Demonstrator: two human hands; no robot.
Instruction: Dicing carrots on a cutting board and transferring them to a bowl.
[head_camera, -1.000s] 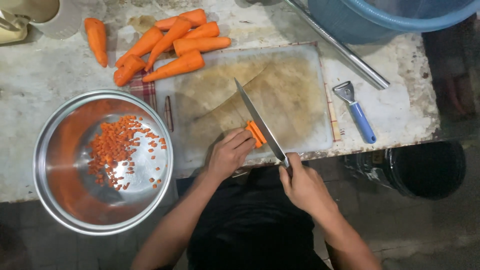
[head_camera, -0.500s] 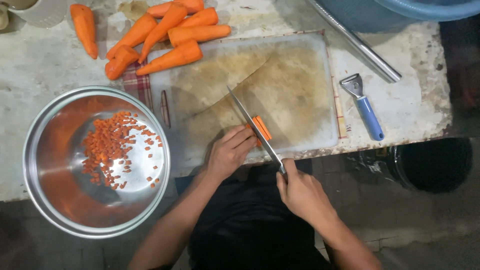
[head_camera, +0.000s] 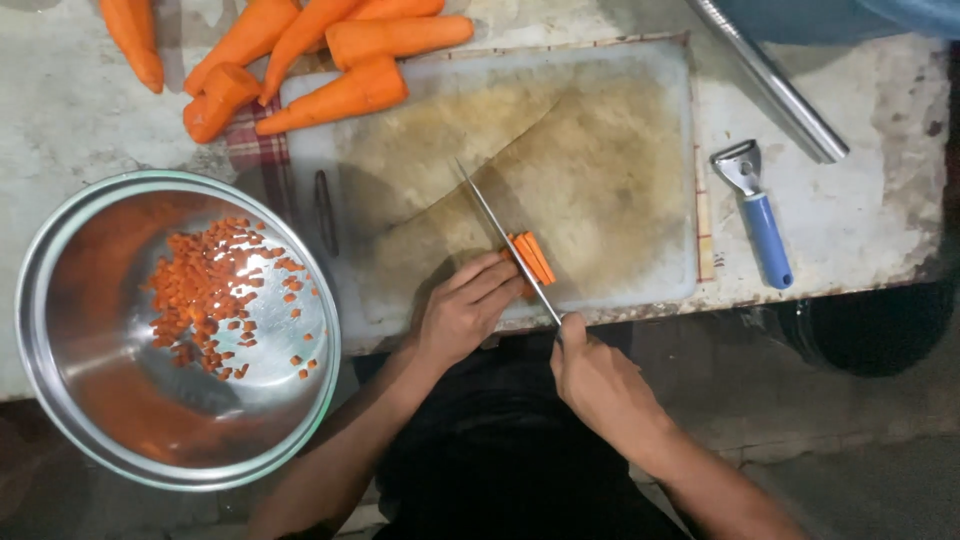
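The right hand (head_camera: 600, 385) is wrapping its grip fully closed around the handle of a long kitchen knife (head_camera: 505, 243), the handle itself hidden inside the fist at the near edge of the bench (head_camera: 60, 110). The blade is running slantwise up and to the left across the stained white cutting board (head_camera: 610, 170), its edge resting against the left side of a small bundle of carrot sticks (head_camera: 532, 258). These sticks are bright orange, short and slim, squared along their sides, lying close together in parallel near the front edge of the board. The left hand (head_camera: 462, 315) is lying flat with its fingers (head_camera: 490, 282) stretched out and loosely curled, the tips touching the near end of the sticks just left of the blade; its grip is not clenching anything, only pressing down. To the left, a round steel bowl (head_camera: 60, 400) is sitting on the bench, holding a scatter of small diced carrot pieces (head_camera: 205, 290). Whole peeled carrots (head_camera: 345, 95) are lying at the far left corner of the board, some overlapping its edge. A blue-handled peeler (head_camera: 762, 220) is lying on the bench right of the board, well apart from the hands.
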